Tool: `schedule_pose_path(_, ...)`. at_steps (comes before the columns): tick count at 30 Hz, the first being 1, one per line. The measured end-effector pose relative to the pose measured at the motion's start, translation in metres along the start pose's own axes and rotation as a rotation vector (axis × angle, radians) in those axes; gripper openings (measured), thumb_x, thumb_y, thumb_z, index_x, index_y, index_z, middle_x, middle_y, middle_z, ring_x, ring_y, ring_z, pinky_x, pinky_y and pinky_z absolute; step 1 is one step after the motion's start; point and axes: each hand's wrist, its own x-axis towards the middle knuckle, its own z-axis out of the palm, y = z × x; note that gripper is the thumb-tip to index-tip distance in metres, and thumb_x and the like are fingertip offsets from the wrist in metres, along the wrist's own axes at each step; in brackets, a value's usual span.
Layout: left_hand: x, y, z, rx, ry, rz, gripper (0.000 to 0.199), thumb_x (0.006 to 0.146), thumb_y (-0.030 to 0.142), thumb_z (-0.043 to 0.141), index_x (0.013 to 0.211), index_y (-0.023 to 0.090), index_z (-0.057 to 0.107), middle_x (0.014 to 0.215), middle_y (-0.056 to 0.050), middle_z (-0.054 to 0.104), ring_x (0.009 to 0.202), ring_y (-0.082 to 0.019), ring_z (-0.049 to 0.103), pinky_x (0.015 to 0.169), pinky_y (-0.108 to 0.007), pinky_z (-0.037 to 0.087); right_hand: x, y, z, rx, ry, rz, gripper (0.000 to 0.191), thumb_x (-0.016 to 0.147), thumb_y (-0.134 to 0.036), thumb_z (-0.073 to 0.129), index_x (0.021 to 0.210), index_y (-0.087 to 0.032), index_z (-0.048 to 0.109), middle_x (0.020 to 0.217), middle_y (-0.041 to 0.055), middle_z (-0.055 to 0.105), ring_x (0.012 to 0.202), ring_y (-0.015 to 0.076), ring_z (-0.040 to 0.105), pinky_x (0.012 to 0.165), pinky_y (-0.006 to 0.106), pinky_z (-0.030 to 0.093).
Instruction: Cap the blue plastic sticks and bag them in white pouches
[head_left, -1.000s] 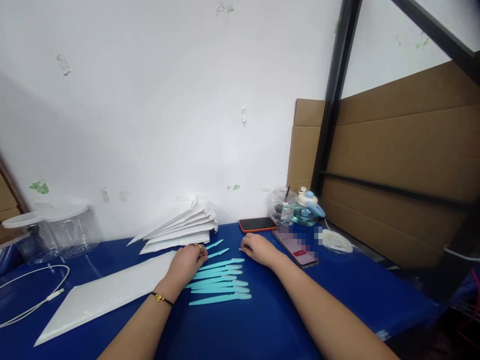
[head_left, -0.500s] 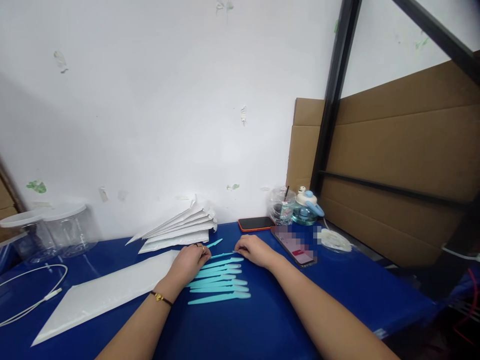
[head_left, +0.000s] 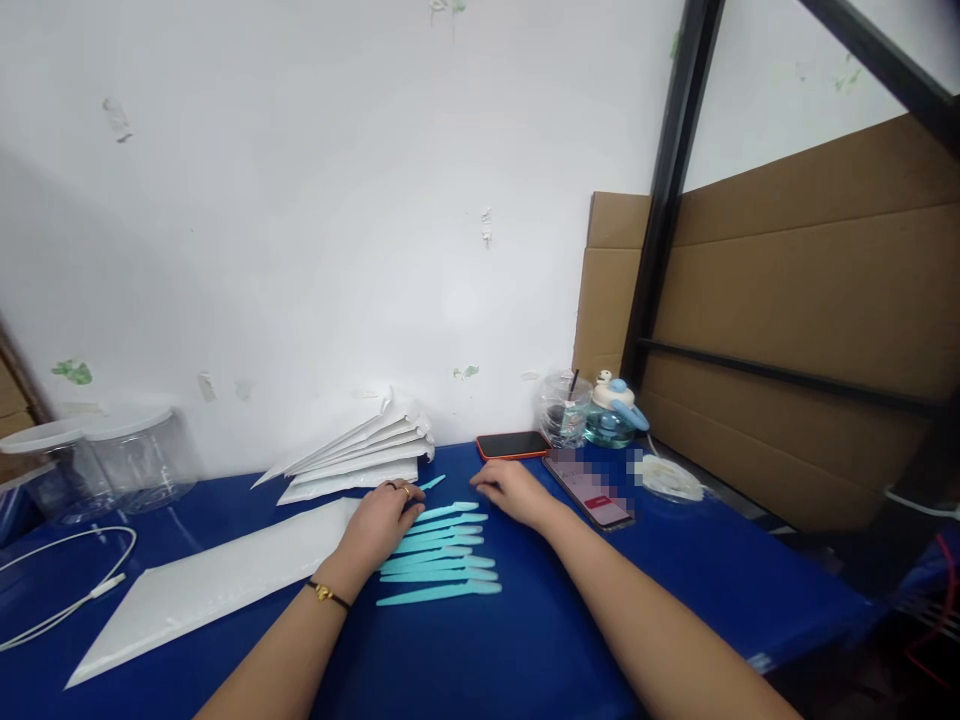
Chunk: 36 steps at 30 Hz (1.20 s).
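Turquoise eyebrow razors (head_left: pixel 439 594) with pale capped ends lie in a row on the blue tabletop (head_left: pixel 450 670), handles pointing left. My left hand (head_left: pixel 381 522) rests over the left ends at the far side of the row, covering parts of the handles. Its thumb and forefinger look apart, the fingertips reaching to a separate razor (head_left: pixel 433 483) beyond the row, of which only one end shows. My right hand (head_left: pixel 514 490) hovers just right of the row with loosely bent fingers, thumb and forefinger slightly apart and nothing between them.
A white padded mailer (head_left: pixel 217 580) lies to the left, with a stack of similar mailers (head_left: pixel 360 455) by the wall. Two phones, an orange-edged one (head_left: pixel 514 445) among them, a plastic cup (head_left: pixel 562 412) and a bottle (head_left: pixel 611 415) stand right. Clear jars (head_left: pixel 139 460) and a white cable (head_left: pixel 105 588) sit left.
The razor held between both hands now lies at the far end of the row. My right hand has let it go and lifted slightly away; my left hand stays near the handles.
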Motion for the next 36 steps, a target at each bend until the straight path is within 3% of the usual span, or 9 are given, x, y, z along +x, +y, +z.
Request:
schedule_pose_path(3,0.0,-0.012,0.002,0.04,0.019,-0.053,0.031,0.086,0.027,0.044,0.11,0.021,0.062,0.113,-0.006,0.062,0.104,-0.022,0.055,0.089,-0.03,0.041,-0.005,0.02,-0.01,-0.064,0.106,0.119,0.03,0.081,-0.007,0.049,0.101,-0.019,0.069,0.101,0.007,0.067,0.095,0.0182,0.059,0.087,0.029,0.043)
schedule_pose_path(9,0.002,-0.023,0.003,0.079,-0.018,-0.085,0.025,0.084,0.026,0.046,0.101,0.025,0.066,0.103,-0.002,0.066,0.096,-0.02,0.059,0.083,-0.027,0.044,-0.008,0.033,-0.005,-0.161,-0.017,0.115,0.035,0.081,-0.008,0.05,0.11,-0.021,0.064,0.12,0.0056,0.06,0.106,0.0205,0.051,0.092,0.034,0.039)
schedule_pose_path(15,0.001,-0.018,-0.002,0.114,-0.032,-0.015,0.026,0.083,0.021,0.044,0.093,0.026,0.068,0.096,-0.002,0.068,0.091,-0.02,0.061,0.079,-0.028,0.043,0.0,0.022,0.001,-0.171,-0.066,0.109,0.019,0.082,-0.012,0.054,0.09,-0.017,0.07,0.092,0.0075,0.066,0.088,0.0192,0.057,0.078,0.029,0.042)
schedule_pose_path(24,0.001,-0.008,-0.004,0.019,-0.038,0.082,0.029,0.083,0.02,0.041,0.089,0.025,0.069,0.093,-0.001,0.068,0.088,-0.018,0.061,0.077,-0.025,0.044,0.0,0.011,0.007,-0.071,-0.104,-0.017,0.015,0.083,-0.014,0.058,0.087,-0.02,0.071,0.087,0.0035,0.066,0.083,0.0139,0.06,0.075,0.022,0.044)
schedule_pose_path(36,0.003,-0.007,0.001,-0.045,-0.038,0.107,0.03,0.082,0.016,0.043,0.092,0.024,0.07,0.097,-0.001,0.069,0.092,-0.017,0.06,0.084,-0.026,0.044,0.003,0.008,0.014,-0.021,-0.059,-0.029,0.015,0.082,-0.013,0.058,0.085,-0.019,0.071,0.087,0.0039,0.066,0.082,0.0141,0.061,0.076,0.022,0.045)
